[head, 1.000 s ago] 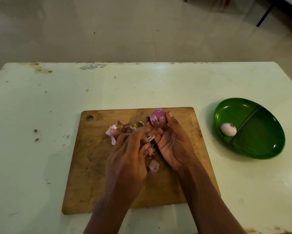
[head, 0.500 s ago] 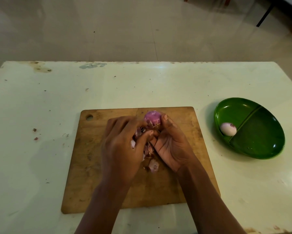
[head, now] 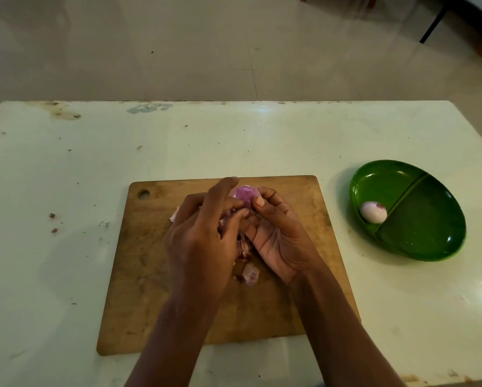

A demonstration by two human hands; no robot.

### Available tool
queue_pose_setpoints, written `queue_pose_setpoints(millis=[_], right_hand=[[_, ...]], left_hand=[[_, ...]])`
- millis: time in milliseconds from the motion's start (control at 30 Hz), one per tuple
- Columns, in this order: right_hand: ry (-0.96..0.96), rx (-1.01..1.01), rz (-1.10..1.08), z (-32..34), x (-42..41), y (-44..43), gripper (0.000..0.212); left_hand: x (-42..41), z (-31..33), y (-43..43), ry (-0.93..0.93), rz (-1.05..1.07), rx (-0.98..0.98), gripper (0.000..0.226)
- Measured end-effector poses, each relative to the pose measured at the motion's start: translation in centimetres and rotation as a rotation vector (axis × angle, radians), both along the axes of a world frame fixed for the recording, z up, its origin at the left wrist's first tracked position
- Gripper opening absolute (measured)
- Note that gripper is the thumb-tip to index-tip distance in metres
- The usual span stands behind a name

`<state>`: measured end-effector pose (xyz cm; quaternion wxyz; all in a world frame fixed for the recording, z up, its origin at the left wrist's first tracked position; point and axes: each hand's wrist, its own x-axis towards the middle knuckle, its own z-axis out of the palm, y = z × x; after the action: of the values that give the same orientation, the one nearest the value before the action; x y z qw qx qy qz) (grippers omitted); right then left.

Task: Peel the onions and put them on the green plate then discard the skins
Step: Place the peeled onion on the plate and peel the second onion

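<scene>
Pale tiled floor (head: 234, 51) fills the top of my feed. Below it a scuffed white table (head: 66, 191) carries a wooden board (head: 150, 289) straight ahead and a green plate (head: 435, 241) off to the right, well apart from the board. Both hands work over the board's far half, sensibly I think: whatever comes off lands on wood, not on the table. The right hand (head: 281, 238) lies palm up with its fingers curled round the onion (head: 245, 194) and its thumb pressed on the near side, so the bulb is cradled and cannot roll. The left hand (head: 203, 241) comes in from the other side, forefinger laid up along the onion and thumb tucked in below, pinching at the surface. I judge it is working a layer loose, though I cannot see the flap itself. The onion shows purple and glossy on top, so I'd call it nearly bare. Loose skins (head: 249, 273) lie heaped on the board beneath and between the hands, yet to be binned. One peeled onion (head: 373, 211) sits in the plate's left section, and this one should go there next.
</scene>
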<state>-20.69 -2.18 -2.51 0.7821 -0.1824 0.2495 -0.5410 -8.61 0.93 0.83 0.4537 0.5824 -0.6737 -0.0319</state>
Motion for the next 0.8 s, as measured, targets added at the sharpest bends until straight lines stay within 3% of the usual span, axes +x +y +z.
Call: queue_pose_setpoints(millis=[367, 600, 667, 800], right_hand=[[0.007, 0.017, -0.022, 0.01, 0.09, -0.12, 0.056], [-0.048, 0.116, -0.035, 0.71, 0.25, 0.11, 0.029], [-0.065, 0.127, -0.032, 0.58, 0.17, 0.11, 0.033], [-0.018, 0.073, 0.01, 0.34, 0.26, 0.17, 0.036]], left_hand=[[-0.56, 0.08, -0.18, 0.007, -0.03, 0.061, 0.057], [-0.1, 0.32, -0.11, 0.348, 0.01, 0.158, 0.051], [0.22, 0.45, -0.32, 0.316, -0.036, 0.195, 0.062], [0.13, 0.22, -0.55, 0.046, -0.091, 0.171, 0.082]])
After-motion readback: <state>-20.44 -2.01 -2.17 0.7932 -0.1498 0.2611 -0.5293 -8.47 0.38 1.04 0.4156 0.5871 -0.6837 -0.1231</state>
